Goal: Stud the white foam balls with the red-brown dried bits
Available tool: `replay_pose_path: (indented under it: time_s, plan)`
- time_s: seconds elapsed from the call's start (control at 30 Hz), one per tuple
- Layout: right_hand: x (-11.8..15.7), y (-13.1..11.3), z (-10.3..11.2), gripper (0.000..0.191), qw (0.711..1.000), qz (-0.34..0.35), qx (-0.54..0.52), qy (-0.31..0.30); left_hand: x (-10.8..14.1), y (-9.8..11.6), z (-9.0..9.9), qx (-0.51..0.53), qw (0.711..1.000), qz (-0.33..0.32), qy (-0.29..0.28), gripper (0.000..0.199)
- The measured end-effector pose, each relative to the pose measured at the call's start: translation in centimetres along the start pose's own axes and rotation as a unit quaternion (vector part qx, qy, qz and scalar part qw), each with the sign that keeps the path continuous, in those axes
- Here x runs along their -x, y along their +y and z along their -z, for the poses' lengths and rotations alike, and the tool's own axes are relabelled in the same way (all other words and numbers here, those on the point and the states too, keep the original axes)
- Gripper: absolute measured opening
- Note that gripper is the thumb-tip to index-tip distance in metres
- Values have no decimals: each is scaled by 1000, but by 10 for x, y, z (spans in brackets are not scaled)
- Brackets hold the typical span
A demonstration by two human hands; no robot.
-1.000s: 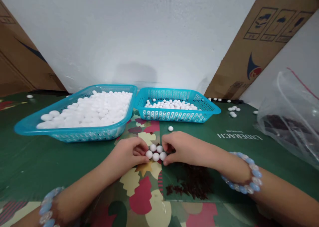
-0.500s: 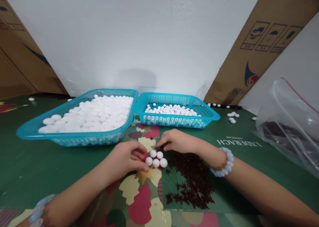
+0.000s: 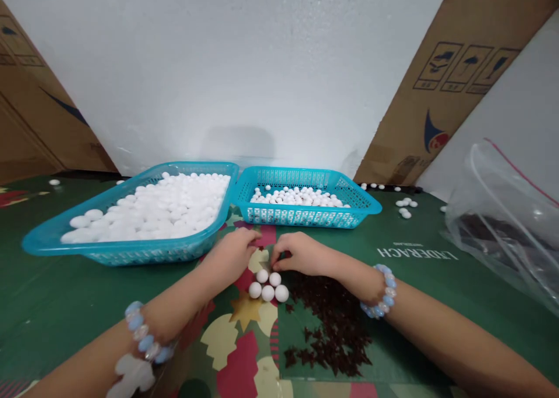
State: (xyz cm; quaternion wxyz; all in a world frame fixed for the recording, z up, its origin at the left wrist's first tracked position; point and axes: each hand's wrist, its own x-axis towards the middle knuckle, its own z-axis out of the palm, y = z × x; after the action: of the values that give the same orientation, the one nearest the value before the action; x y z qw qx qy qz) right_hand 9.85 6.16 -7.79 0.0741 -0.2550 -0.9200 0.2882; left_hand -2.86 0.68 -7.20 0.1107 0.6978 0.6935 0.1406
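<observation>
My left hand [image 3: 234, 255] is stretched past the small white balls [image 3: 268, 293], its fingertips apart and no object visible in them. Its wrist wears a beaded bracelet [image 3: 143, 335]. On the other side, the thumb and forefinger of my right hand [image 3: 301, 253] come together in a pinch just above and right of these balls; whatever they hold, if anything, is too small to make out. The several balls sit in a tight group on the patterned sheet. Dark brown star-shaped pieces [image 3: 338, 328] lie in a loose heap below my right wrist.
A large blue basket [image 3: 131, 248] full of white balls stands at left. Beside it is a smaller blue basket [image 3: 305, 216] with a shallow layer of balls. Stray balls [image 3: 406, 202] and a clear zip bag [image 3: 502, 212] with dark contents lie at right. Cardboard [image 3: 437, 95] leans behind.
My left hand has moved away from the ball group, forward toward the baskets, and its fingers have straightened. My right hand stays in nearly the same spot, still pinched. The view shifted slightly.
</observation>
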Motion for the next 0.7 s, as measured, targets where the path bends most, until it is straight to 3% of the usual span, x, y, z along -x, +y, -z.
replay_pose_path:
  time_s: [0.2, 0.37, 0.53, 0.7]
  plan:
    - [8, -1, 21, 9, 990, -78, -107, 51, -19, -8, -7, -48, 998, -38, -24, 21]
    - [24, -7, 41, 14, 976, -89, -189, 55, -18, -10, -6, -75, 996, -49, -25, 20]
    - [39, -13, 57, 15, 979, -53, -170, 104, -15, -11, -3, -95, 994, -45, -5, 21]
    - [55, -20, 72, 15, 963, -103, -165, 188, -9, 3, 16, -146, 986, -76, -3, 33]
